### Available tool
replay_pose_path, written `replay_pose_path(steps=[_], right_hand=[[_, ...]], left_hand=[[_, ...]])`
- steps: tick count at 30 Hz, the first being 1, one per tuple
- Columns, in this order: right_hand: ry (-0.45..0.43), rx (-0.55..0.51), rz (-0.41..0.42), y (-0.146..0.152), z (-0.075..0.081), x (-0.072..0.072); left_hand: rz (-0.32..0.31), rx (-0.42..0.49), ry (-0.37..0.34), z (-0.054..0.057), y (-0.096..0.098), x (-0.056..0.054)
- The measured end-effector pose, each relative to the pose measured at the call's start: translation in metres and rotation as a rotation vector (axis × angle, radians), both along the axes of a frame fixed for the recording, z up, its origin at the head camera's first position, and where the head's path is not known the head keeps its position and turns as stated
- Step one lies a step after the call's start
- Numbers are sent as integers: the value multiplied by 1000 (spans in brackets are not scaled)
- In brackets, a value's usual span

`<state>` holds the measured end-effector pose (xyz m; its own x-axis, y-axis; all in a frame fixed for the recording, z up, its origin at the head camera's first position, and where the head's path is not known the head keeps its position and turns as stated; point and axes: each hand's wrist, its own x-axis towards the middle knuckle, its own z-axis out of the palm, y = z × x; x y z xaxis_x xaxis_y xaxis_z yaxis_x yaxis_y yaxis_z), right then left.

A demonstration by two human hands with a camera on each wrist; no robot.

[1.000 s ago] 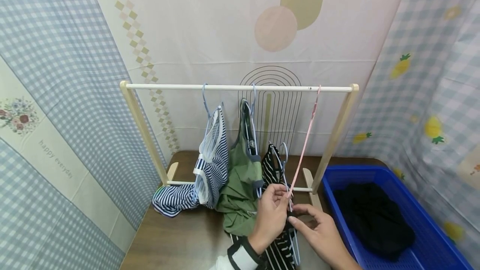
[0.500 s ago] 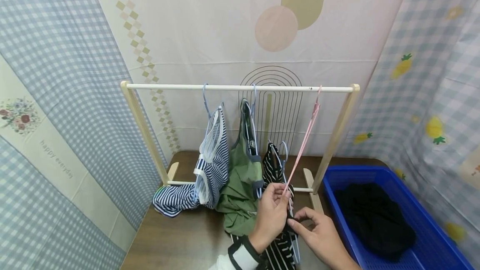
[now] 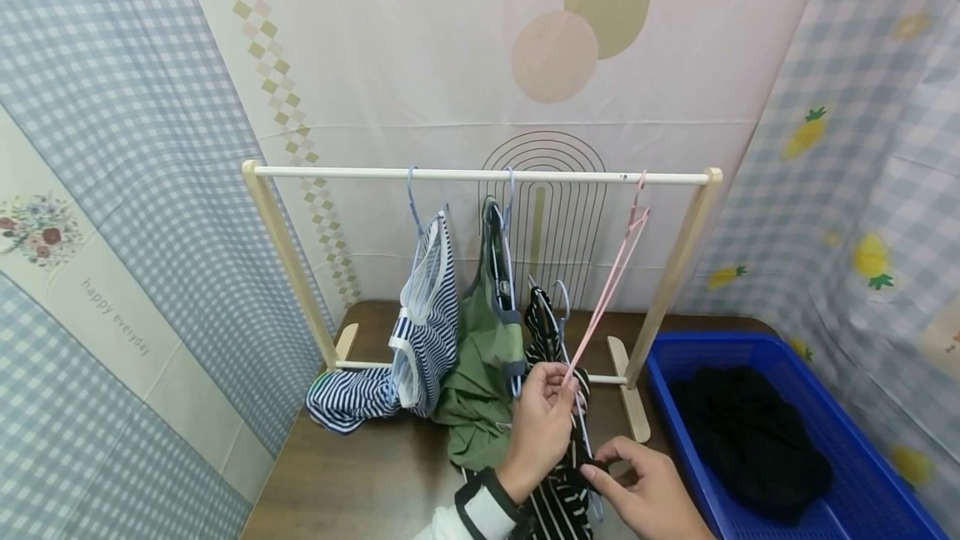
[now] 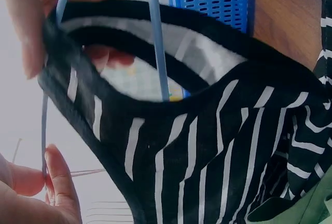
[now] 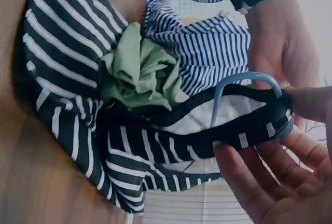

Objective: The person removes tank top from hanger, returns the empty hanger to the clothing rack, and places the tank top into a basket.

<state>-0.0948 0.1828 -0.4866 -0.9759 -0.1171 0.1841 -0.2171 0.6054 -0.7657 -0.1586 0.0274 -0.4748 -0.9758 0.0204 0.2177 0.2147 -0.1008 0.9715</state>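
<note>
A black-and-white striped top (image 4: 207, 151) is partly on a light blue hanger (image 4: 158, 37), over the table in front of the rack. My left hand (image 3: 536, 436) pinches a side of that hanger between thumb and fingers, as the left wrist view shows. In the right wrist view my right hand (image 5: 285, 177) holds the black edge of the top where it wraps the hanger's end, fingers below the cloth. A pink hanger (image 3: 597, 309) hangs from the rail, its near end overlapping my left fingertips in the head view.
The rack's white rail (image 3: 465, 176) also carries a blue-striped garment (image 3: 435, 307) and a green garment (image 3: 480, 390) on blue hangers. To the right stands a blue basket (image 3: 870, 461) with black cloth (image 3: 750, 440) inside. Patterned fabric surrounds the wooden table (image 3: 352, 482).
My right hand has drawn down toward the table's front with the top's black edge. The pink hanger has turned, so both its sides show. My left hand has shifted slightly left.
</note>
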Motion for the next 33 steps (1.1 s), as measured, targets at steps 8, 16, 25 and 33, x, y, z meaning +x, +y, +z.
replay_pose_path(steps=[8, 16, 25, 33], right_hand=[[-71, 71, 103, 12, -8, 9], [173, 102, 292, 28, -31, 8], [392, 153, 441, 40, -50, -1], [242, 195, 247, 39, -53, -13]], left_hand=[[1, 20, -12, 1, 0, -2], [11, 21, -10, 0, -1, -4], [-15, 50, -36, 3, -3, -5], [-19, 66, -56, 3, -6, 0]])
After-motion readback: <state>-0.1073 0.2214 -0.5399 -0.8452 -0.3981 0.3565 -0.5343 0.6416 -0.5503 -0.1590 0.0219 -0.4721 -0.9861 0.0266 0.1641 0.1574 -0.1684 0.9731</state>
